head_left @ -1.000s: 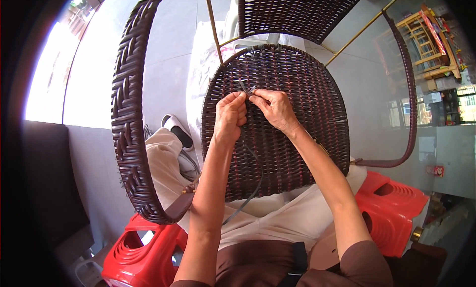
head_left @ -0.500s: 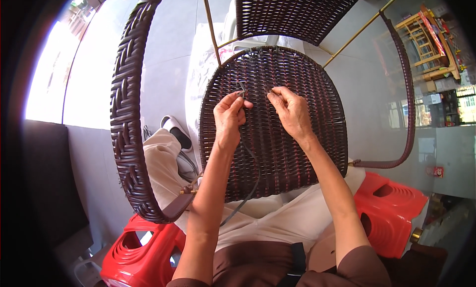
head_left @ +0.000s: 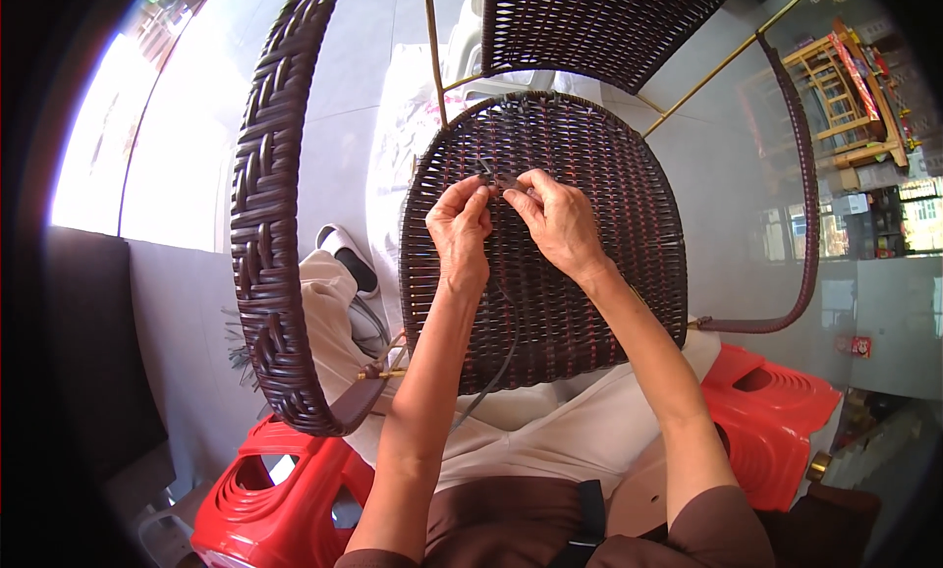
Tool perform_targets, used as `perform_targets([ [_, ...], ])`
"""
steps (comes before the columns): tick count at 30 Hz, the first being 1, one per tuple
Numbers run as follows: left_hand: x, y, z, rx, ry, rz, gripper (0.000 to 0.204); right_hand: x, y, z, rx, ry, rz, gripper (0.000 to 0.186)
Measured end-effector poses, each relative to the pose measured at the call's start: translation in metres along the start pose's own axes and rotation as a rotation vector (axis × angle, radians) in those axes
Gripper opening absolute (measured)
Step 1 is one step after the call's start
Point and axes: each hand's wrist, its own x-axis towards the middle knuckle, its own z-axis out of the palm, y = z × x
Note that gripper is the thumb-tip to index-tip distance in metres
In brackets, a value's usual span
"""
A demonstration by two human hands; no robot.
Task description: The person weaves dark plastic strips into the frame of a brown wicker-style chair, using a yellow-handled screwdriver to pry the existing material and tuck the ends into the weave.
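Note:
A chair with a dark brown woven wicker seat point(head_left: 599, 293) is in front of my lap, reddish strands running through the weave. Above the seat's upper middle, my left hand point(head_left: 460, 224) pinches a thin dark weaving strip point(head_left: 513, 342). The strip trails down over the seat toward my lap, and a short end pokes up past my fingers. Close beside it, my right hand point(head_left: 558, 222) is closed in a pinch on the strip, its fingertips almost meeting those of the left. The exact grip between the fingertips is too small to make out.
A thick braided armrest point(head_left: 265, 205) curves along the left, a thinner wrapped one point(head_left: 805, 205) along the right. The woven backrest point(head_left: 589, 23) and brass-coloured rods point(head_left: 722, 67) stand beyond. Red plastic stools point(head_left: 285, 499) flank my legs. Bamboo furniture point(head_left: 845, 97) is at far right.
My right hand has moved left, bringing its fingertips up against the left hand's at the strip. The view has shifted slightly, and the left hand has barely moved.

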Motion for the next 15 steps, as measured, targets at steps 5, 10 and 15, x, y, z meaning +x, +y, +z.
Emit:
perform_targets([
  [5, 0.013, 0.000, 0.006, 0.055, 0.010, 0.064, 0.016, 0.011, -0.002, -0.005, -0.126, 0.054, -0.111, 0.023],
  [10, 0.029, -0.003, 0.013, 0.171, -0.015, 0.173, 0.011, 0.016, 0.007, -0.008, 0.141, 0.050, 0.047, 0.021],
  [15, 0.039, -0.002, 0.014, 0.416, -0.064, 0.440, 0.010, 0.013, 0.022, -0.008, 0.276, 0.004, 0.197, 0.022],
])
